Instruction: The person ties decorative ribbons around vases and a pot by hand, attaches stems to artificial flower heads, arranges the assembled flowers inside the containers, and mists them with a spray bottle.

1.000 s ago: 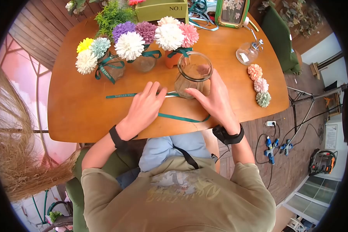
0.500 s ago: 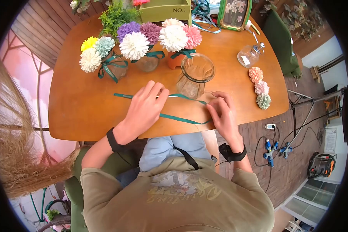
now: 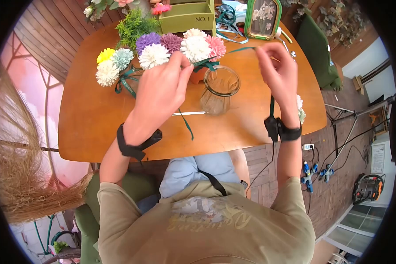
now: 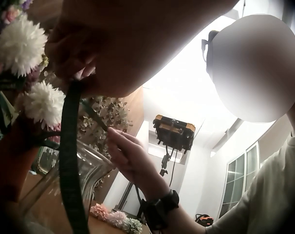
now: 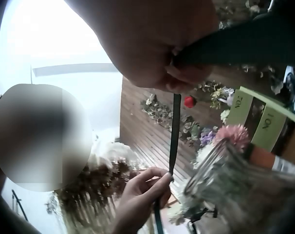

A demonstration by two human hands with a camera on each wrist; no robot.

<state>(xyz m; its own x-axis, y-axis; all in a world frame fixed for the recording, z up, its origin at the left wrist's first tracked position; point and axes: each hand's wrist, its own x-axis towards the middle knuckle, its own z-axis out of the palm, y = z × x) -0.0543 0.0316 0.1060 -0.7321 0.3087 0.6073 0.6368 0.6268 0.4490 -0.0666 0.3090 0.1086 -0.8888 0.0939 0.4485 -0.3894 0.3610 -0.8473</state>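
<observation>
A narrow dark green ribbon (image 3: pixel 235 50) is stretched between both hands, raised over the table. My left hand (image 3: pixel 160 86) pinches it between thumb and fingers, and a loose tail (image 3: pixel 187 125) dangles below that hand. Up to the right, my right hand (image 3: pixel 278 68) pinches the ribbon's other stretch; in the right wrist view the ribbon (image 5: pixel 175 131) runs taut from one hand to the other. Below and between the hands, an uncovered clear glass vase (image 3: pixel 215 99) stands upright on the table. A thin white strip (image 3: pixel 191 113) lies beside its base.
Pompom flowers in ribbon-tied pots, including white ones (image 3: pixel 154 56), line the back of the wooden table (image 3: pixel 97 132). Behind them are a green box (image 3: pixel 187 20) and a framed picture (image 3: pixel 263 20). More pompoms (image 3: pixel 300 108) lie at the right, partly behind the right arm.
My right hand left the vase, took the ribbon and rose to the upper right. My left hand also lifted; the ribbon came off the table and now stretches between both hands.
</observation>
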